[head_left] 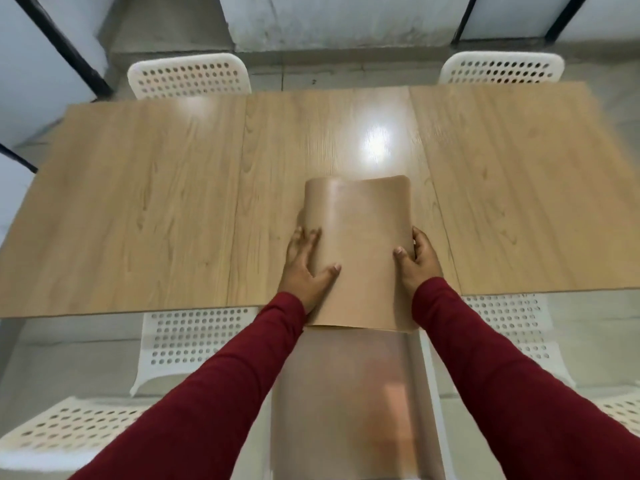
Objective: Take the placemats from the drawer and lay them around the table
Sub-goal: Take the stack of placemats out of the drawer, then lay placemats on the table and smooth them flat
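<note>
Both hands clasp a stack of tan placemats (pixel 358 244) by its sides — left hand (pixel 304 265) and right hand (pixel 417 259) with thumbs on top. Between them it hangs above the table (pixel 156 202) — none laid yet, so laying seems barely begun.

table (pixel 156 202): light wood | on it: tan placemats (pixel 360 244), near edge
</note>
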